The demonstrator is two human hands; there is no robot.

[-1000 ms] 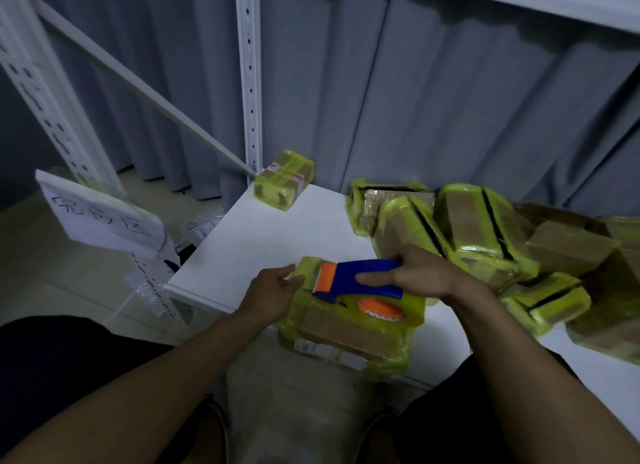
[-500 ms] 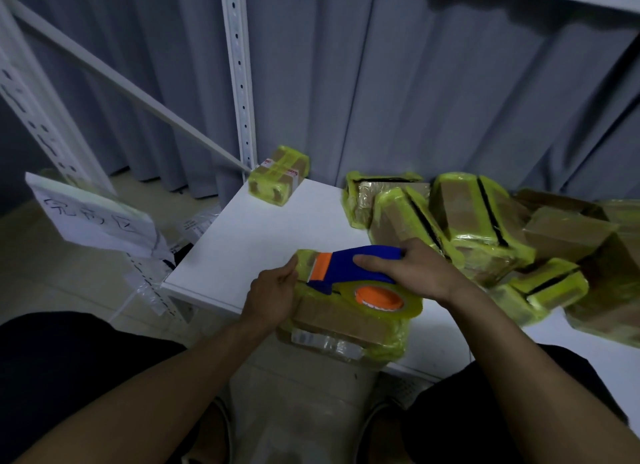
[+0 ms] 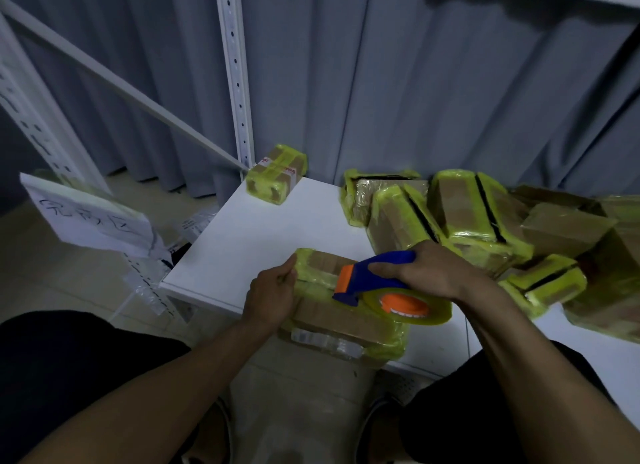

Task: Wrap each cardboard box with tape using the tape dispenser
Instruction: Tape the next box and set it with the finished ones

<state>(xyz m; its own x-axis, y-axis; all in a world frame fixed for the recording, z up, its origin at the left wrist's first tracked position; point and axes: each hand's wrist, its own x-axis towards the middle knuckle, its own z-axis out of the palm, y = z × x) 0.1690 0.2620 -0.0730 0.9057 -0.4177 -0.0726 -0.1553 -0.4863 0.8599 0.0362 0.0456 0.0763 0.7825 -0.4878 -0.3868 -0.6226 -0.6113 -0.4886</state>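
A cardboard box (image 3: 341, 319) banded in yellow tape lies at the near edge of the white table (image 3: 249, 241), partly overhanging it. My left hand (image 3: 272, 295) grips the box's left end. My right hand (image 3: 429, 273) grips the blue handle of the tape dispenser (image 3: 372, 280), whose orange-cored yellow tape roll (image 3: 407, 306) rests over the box's top right. The dispenser's orange front end lies against the box top.
A pile of several taped boxes (image 3: 467, 217) crowds the table's right side. One small taped box (image 3: 277, 174) sits at the far left corner by a white rack post (image 3: 235, 75). A paper sign (image 3: 86, 217) hangs on the rack at left. My knees frame the floor below.
The dispenser has slid right along the box top, uncovering the box's left part. The roll now hangs past the box's right edge. My left hand stays on the left end.
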